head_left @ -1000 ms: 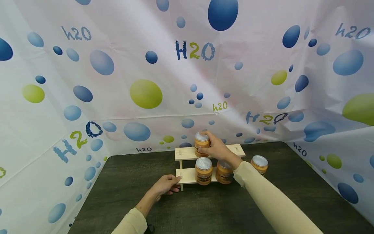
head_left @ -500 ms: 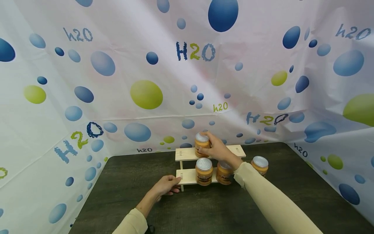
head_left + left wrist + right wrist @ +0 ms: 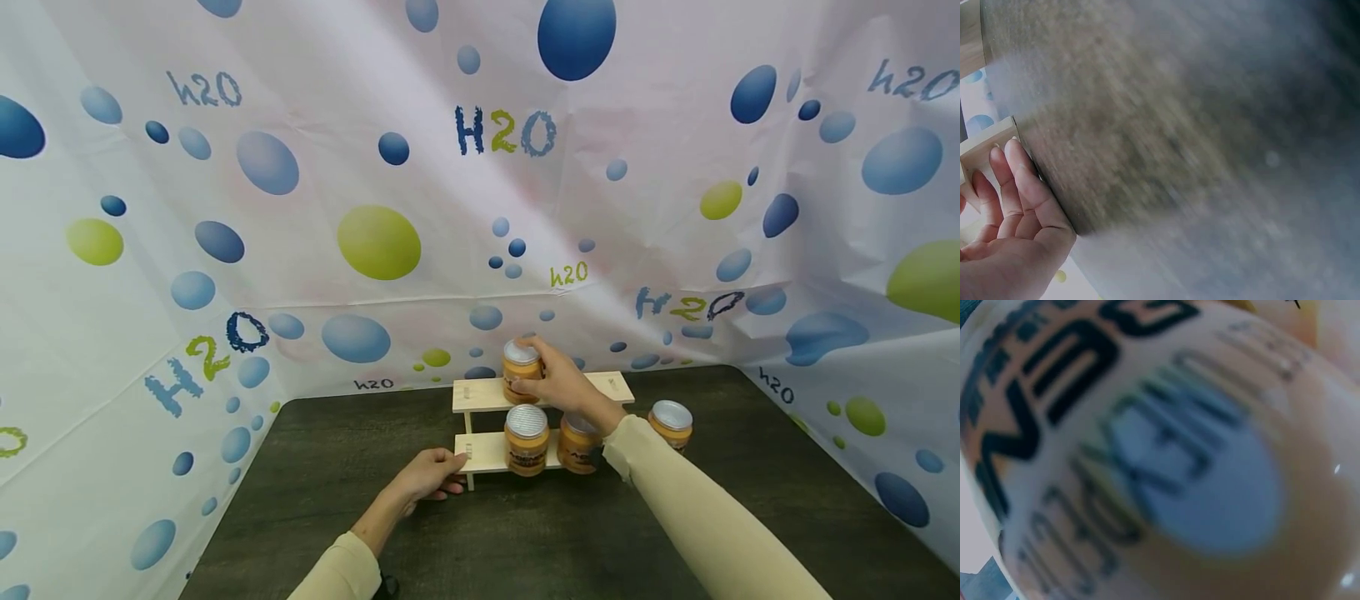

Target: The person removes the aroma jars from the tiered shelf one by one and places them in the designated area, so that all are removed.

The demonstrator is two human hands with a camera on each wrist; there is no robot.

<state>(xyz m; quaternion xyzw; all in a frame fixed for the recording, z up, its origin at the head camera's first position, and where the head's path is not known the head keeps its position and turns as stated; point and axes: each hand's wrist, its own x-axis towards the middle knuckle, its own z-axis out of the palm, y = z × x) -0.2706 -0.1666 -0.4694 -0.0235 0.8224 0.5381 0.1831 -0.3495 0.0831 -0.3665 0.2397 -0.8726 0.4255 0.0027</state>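
Dark surface (image 3: 315,467): right hand (image 3: 558,385) grips upper-shelf jar (image 3: 521,371), label blurred close-up; left hand (image 3: 427,475), fingers straight, touches wooden rack (image 3: 483,451).

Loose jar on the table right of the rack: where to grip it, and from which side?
Grip the loose jar round its orange body just under the silver lid, probably from the right or front. It stands upright on the table, apart from the rack, and those sides look open. On its left the right hand, holding the top-shelf jar, and its sleeve crowd the approach.
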